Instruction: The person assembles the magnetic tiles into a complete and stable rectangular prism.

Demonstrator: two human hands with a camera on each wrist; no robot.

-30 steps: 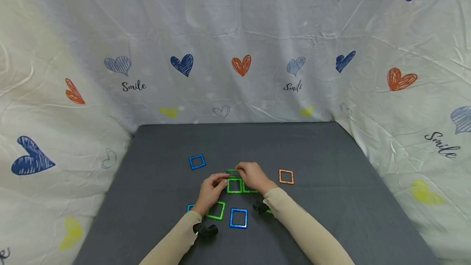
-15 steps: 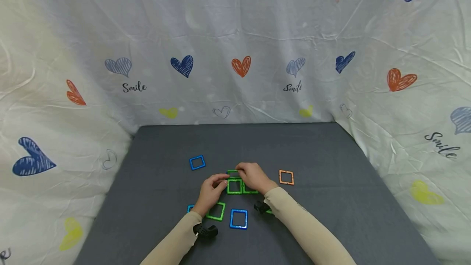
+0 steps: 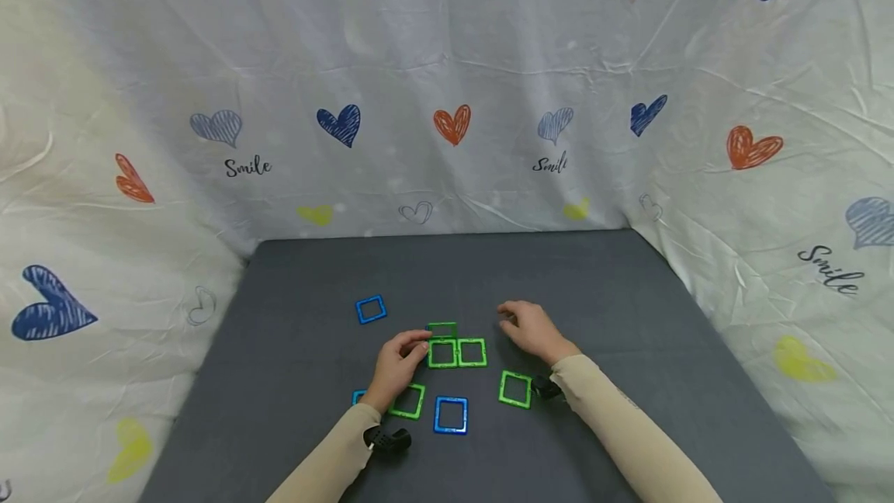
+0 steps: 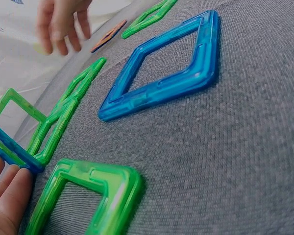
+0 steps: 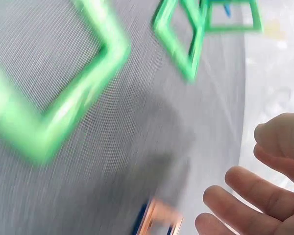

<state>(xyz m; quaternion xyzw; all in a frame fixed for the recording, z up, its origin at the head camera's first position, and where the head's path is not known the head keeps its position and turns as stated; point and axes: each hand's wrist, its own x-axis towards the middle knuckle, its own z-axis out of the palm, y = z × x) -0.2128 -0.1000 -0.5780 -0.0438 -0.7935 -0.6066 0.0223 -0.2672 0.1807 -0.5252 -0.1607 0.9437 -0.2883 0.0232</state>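
Two flat green square magnetic tiles [image 3: 472,365] lie edge to edge in the middle of the table. A third green tile [image 4: 27,107] stands upright at the back edge of the left one. At that one's left side a blue magnetic tile [image 4: 12,147] stands on edge, and the fingertips of my left hand [image 3: 394,371] rest against its outer face, fingers fairly straight. My right hand [image 3: 534,330] hovers to the right, fingers loosely spread and holding nothing. An orange tile [image 5: 161,215] lies below it, hidden by that hand in the head view.
Loose tiles lie around: a blue one [image 3: 371,309] at back left, a blue one [image 3: 451,415] in front, and a green one [image 3: 515,390] near the right wrist. Another green tile [image 3: 408,400] and a partly hidden blue tile [image 3: 358,396] lie by the left wrist.
My right hand has left the upright green tile and moved right, over the orange tile. The left hand stays by the build. The green tile near the right wrist has come into view.
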